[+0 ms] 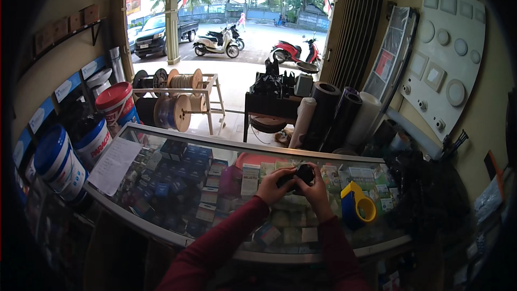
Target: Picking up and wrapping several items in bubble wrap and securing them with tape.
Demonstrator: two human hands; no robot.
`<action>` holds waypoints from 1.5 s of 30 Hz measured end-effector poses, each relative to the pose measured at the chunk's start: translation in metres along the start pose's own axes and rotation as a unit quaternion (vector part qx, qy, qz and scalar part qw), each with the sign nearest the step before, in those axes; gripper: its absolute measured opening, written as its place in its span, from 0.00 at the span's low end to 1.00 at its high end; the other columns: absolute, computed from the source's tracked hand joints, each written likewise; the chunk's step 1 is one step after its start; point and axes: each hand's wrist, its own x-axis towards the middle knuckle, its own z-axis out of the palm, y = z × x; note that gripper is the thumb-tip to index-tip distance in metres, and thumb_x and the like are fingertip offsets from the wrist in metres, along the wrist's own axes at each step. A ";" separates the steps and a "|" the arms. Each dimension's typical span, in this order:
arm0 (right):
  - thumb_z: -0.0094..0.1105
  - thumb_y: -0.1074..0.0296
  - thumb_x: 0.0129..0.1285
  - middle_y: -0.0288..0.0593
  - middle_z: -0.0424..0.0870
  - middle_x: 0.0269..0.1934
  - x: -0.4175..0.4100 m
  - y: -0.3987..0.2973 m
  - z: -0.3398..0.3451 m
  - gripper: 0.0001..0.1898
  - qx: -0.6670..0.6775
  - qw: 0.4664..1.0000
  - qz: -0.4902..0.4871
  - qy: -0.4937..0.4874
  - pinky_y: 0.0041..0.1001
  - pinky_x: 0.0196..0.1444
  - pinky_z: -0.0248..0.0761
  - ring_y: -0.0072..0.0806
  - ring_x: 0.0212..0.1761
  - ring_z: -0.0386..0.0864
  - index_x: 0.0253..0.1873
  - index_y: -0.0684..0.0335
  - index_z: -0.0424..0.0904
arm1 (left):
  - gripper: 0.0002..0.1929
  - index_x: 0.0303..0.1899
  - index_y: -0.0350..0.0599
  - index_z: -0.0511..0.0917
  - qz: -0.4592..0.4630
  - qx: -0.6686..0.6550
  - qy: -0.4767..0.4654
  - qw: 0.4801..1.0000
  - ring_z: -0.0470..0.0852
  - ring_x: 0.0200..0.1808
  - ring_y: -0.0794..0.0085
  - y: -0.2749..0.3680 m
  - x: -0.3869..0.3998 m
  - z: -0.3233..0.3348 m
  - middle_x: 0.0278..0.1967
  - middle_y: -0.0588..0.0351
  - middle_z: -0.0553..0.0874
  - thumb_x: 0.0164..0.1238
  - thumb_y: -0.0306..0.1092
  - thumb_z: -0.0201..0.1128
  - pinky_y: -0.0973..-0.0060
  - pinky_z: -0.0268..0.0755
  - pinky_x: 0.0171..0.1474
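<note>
Above the glass top of a display counter [238, 141], my two hands meet around a small black object [305, 173]. Its exact kind is hard to make out, as fingers cover much of it. My left hand [276, 186] grips its left part, with the fingertips touching the dark surface. From the other side, my right hand [315, 190] curls its fingers and thumb around the rounded end. A yellow and blue tape dispenser [357, 206] stands on the glass to the right of my right hand. Small boxes [194, 178] lie inside the counter, seen through the glass.
A sheet of paper with writing [114, 165] lies at the counter's left end. Lidded paint buckets [60, 163] stand left of it. Black plastic bags [424, 194] heap up at the right. Beyond are cable spools [177, 111], plastic rolls [323, 105] and a black table [264, 107].
</note>
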 end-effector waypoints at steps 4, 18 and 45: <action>0.68 0.65 0.51 0.44 0.76 0.47 -0.012 -0.016 -0.014 0.26 -0.030 0.998 -0.020 -0.056 0.28 0.46 0.71 0.29 0.46 0.76 0.56 0.56 0.69 | 0.11 0.43 0.41 0.79 0.028 0.053 -0.006 0.998 0.80 0.50 0.62 0.000 -0.010 0.009 0.49 0.51 0.81 0.58 0.29 0.63 0.71 0.73 0.52; 0.65 0.83 0.47 0.44 0.77 0.54 -0.029 -0.011 -0.035 0.15 -0.061 0.990 -0.101 -0.072 0.29 0.51 0.75 0.32 0.56 0.75 0.43 0.64 0.78 | 0.11 0.36 0.48 0.82 0.174 0.113 -0.058 0.976 0.78 0.51 0.60 -0.012 -0.014 0.000 0.44 0.55 0.81 0.48 0.26 0.69 0.66 0.71 0.54; 0.47 0.54 0.66 0.49 0.79 0.22 -0.092 -0.041 -0.119 0.20 -0.566 0.778 -0.072 0.263 0.36 0.34 0.70 0.43 0.23 0.77 0.29 0.65 0.77 | 0.06 0.34 0.56 0.81 0.149 0.347 -0.120 0.918 0.72 0.38 0.66 0.010 -0.025 0.011 0.35 0.61 0.74 0.52 0.38 0.65 0.67 0.63 0.44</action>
